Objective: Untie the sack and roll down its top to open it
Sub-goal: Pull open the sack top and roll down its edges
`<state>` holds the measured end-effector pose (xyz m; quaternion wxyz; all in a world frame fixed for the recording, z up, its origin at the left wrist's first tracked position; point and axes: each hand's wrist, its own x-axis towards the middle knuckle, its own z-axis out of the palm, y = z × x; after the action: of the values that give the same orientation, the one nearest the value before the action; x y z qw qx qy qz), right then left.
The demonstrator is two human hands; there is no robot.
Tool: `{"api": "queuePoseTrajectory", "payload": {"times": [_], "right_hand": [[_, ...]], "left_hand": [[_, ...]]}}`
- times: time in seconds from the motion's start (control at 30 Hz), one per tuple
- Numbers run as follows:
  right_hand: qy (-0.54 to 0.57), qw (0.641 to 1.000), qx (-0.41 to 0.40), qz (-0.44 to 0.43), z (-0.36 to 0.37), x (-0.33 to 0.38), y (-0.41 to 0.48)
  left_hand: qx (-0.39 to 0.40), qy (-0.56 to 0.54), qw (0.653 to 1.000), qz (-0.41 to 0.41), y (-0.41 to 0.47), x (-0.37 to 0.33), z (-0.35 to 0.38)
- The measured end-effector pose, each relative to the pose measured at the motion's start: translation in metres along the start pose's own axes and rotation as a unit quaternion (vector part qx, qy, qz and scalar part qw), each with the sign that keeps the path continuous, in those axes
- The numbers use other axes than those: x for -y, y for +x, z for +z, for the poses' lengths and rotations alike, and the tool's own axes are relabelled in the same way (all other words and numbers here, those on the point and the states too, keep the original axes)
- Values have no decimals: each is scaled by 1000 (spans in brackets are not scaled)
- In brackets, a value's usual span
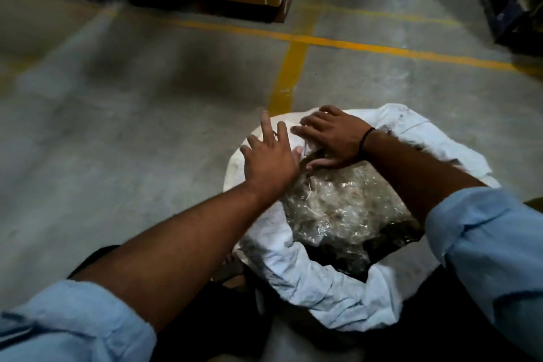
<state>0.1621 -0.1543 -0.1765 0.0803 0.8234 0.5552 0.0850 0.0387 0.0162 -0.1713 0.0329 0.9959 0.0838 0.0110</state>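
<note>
Where the sack is sitting: the white sack (pixel 323 282) is standing on the concrete floor (pixel 147 126), right of centre in the lower half of the frame. Its mouth is gaping and its near rim is lying in a thick roll.
Left hand: the left hand (pixel 269 160) is reaching over the far-left rim with fingers spread wide and straight, gripping nothing.
Right hand: the right hand (pixel 333 138) is lying flat at the far rim, where cloth is meeting the clear plastic filling (pixel 338 209). Its fingers are straight; whether the thumb is catching a fold, I cannot tell.
Stage: no tie is showing, so the untying looks done. The cloth at the far right of the mouth is standing higher and looser, and is probably waiting to be rolled.
Risk, tipping: both arms are leaning toward the far edge, so a hard outward push could be tipping the sack away toward the yellow floor line (pixel 289 67).
Risk, uneven roll: with flat palms holding nothing, the cloth may be slipping back up instead of turning over.
Risk, spill: the plastic is bulging level with the rim, so dragging the cloth down could be pulling some out.
</note>
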Motion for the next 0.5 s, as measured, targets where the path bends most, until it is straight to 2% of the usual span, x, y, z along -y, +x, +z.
{"api": "queuePoseTrajectory", "payload": {"times": [0.1,0.2,0.27,0.3,0.37,0.43,0.47,0.5], "right_hand": [[40,999,-14,25,1,5,13],[112,988,37,104,-9,9,30],[178,965,71,181,-14,6,43],[219,947,98,212,-18,2,51],[318,896,147,272,-27,-10,61],[387,848,186,311,-28,-23,60],[414,826,207,320,-27,-28,58],[429,812,225,326,-24,-31,56]], "left_hand": [[38,26,999,18,-6,11,2],[65,10,997,39,7,24,6],[80,-96,992,32,22,36,6],[96,-186,978,24,31,45,4],[141,-384,912,0,46,59,-5],[209,-544,810,-58,51,63,-13],[255,-595,756,-100,54,64,-14],[292,-620,715,-134,55,64,-14]]}}
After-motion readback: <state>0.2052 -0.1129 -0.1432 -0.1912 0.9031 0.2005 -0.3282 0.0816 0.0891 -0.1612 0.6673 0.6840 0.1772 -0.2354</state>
